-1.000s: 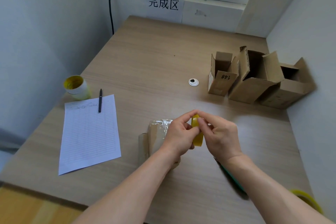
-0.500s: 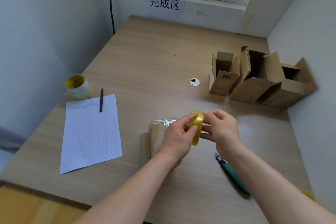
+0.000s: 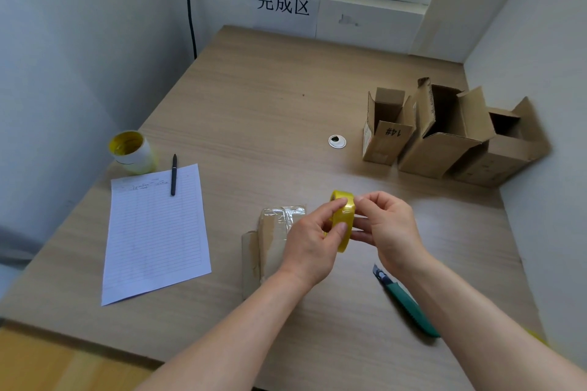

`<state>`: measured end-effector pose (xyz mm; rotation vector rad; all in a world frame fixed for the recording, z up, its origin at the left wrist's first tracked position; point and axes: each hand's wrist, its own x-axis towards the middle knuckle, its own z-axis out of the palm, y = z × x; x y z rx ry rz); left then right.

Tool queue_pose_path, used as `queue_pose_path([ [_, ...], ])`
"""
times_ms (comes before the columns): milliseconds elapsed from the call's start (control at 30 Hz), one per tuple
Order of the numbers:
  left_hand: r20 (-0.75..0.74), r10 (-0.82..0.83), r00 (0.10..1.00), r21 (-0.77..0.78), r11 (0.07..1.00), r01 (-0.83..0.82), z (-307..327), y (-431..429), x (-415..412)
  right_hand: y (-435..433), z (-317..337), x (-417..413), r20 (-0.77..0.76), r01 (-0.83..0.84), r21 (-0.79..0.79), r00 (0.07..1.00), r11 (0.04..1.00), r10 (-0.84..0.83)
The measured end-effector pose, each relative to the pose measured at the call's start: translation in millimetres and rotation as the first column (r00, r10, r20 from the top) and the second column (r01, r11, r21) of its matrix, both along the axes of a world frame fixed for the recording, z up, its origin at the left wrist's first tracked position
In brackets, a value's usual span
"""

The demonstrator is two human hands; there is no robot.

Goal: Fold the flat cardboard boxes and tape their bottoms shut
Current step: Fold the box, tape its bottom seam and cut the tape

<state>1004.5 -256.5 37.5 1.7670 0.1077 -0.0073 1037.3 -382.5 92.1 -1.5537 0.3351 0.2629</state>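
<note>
Yellow tape roll (image 3: 347,216) is pinched by left hand (image 3: 313,241) and right hand (image 3: 389,228), seemingly at its edge; cardboard box (image 3: 386,140) reads "14#", wall sign (image 3: 282,5) "完成区"

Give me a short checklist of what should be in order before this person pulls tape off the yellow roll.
1. Tape roll secure: ok, the left hand and right hand both hold it.
2. Loose tape end found: cannot tell, the hands hide it.
3. Box folded and ready for taping: not ok, the flat cardboard bundle lies unfolded in plastic wrap.
4. Cutter near: ok, it lies on the table beside the right forearm.
</note>
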Motion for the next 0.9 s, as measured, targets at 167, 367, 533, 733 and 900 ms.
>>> queue_pose_path([
  [167,-0.029,0.043,0.999,0.028,0.999,-0.042,0,-4,0,1,-8,0,0.141,-0.049,-0.297,0.986,0.954,0.094],
  [367,-0.008,0.002,1.0,0.278,0.96,0.0,5,-2,-6,-7,-12,12,0.068,-0.089,-0.395,0.99,0.914,0.126],
  [533,0.009,0.007,1.0,0.335,0.942,-0.009,2,-8,-12,-12,-12,18,0.1,-0.127,-0.547,0.972,0.828,0.215],
  [733,0.057,0.003,0.998,0.374,0.927,-0.024,-1,-4,-19,-36,-25,14,0.147,-0.035,-0.617,0.976,0.786,0.159],
  [900,0.169,0.1,0.98,0.75,0.632,-0.194,-23,36,-36,-68,-56,-17,0.023,-0.18,-0.927,0.849,0.33,0.528],
])
